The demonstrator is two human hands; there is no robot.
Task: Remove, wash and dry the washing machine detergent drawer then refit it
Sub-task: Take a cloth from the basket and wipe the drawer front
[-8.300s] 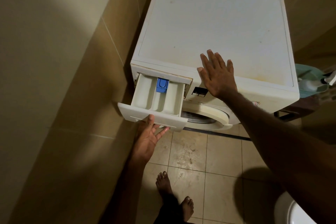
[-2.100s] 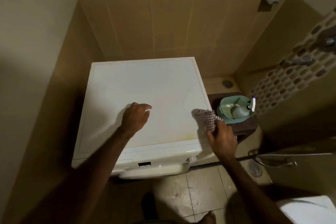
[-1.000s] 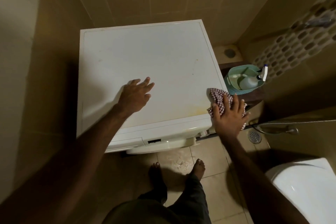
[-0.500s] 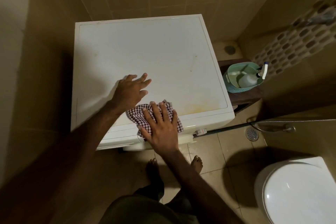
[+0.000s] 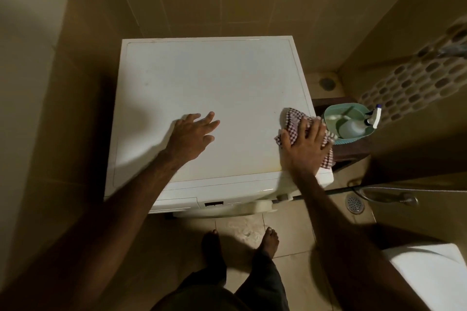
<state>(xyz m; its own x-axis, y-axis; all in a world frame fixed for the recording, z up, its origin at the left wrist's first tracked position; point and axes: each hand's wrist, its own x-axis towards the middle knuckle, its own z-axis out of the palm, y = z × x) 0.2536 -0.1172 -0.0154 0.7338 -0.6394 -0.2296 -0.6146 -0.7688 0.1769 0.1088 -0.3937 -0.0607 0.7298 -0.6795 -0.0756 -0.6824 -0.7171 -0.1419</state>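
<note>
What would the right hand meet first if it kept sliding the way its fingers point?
The right hand, flat on the checked cloth at the washing machine's right edge, points up-right. Past that edge it would probably first meet the green basket holding the spray bottle, though depth is unclear.

You have one washing machine (image 5: 214, 98), one checked cloth (image 5: 293, 121) under your right hand (image 5: 304, 146), one basket (image 5: 331, 113) beside it, one spray bottle (image 5: 353, 127).

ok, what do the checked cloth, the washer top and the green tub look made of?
Checked cloth: woven fabric, likely cotton; soft folds, matte check weave. Washer top: smooth white panel, painted metal or laminate, can't tell; faint yellowish staining near the front edge. Green tub: moulded plastic by its look; rounded rim, slight sheen.
</note>
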